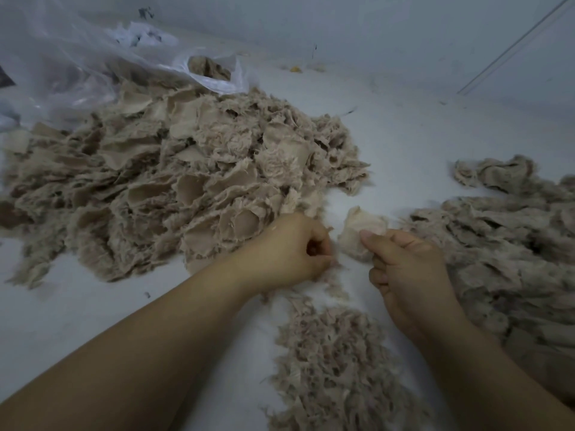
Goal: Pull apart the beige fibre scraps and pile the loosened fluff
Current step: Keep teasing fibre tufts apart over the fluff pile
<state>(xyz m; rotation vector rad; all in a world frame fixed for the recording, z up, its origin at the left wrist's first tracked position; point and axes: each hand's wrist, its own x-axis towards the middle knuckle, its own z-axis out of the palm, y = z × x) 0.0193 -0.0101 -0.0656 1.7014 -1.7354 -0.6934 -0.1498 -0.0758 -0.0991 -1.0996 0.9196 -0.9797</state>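
STEP: pulling one scrap apart | RIGHT: right hand [407, 269] fingers pinch scrap [362, 231] | LEFT: left hand [292, 250] curled on fibres | NEXT: drop tuft on fluff pile [336, 362] below fingers; scrap heap [174, 181] lies beyond.

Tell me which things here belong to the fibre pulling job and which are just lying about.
Job: scrap heap; scrap pinched by right hand; left hand; fluff pile; right-side heap.
Lying about: plastic bag; yellow bit.
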